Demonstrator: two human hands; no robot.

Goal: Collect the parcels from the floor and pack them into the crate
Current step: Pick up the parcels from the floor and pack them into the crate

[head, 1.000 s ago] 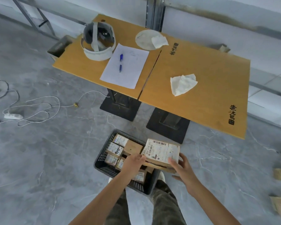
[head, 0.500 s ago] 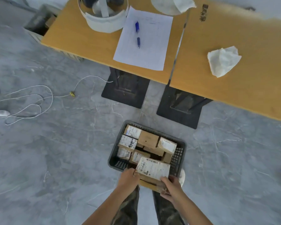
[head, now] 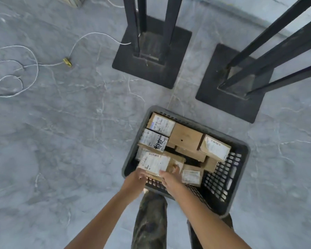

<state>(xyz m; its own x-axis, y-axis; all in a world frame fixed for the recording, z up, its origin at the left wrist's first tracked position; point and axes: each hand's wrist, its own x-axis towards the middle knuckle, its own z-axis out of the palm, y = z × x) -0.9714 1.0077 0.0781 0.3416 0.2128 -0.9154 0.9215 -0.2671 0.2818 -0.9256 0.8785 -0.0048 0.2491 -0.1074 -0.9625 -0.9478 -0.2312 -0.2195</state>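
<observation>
Several loops of white cable [head: 37, 69] are laid on the floor at far left. A labelled parcel [head: 153, 162] is gripped at its near edge by the left hand [head: 134, 178] and the right hand [head: 171, 179], fingers curled round it, atop other parcels [head: 185, 137] in the black crate [head: 221, 177].

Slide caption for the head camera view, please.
Left hand and right hand hold a labelled parcel over other parcels in a dark crate on the grey floor.

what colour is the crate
Dark grey, almost black, crate with slotted lattice walls; the head view shows it.
</observation>
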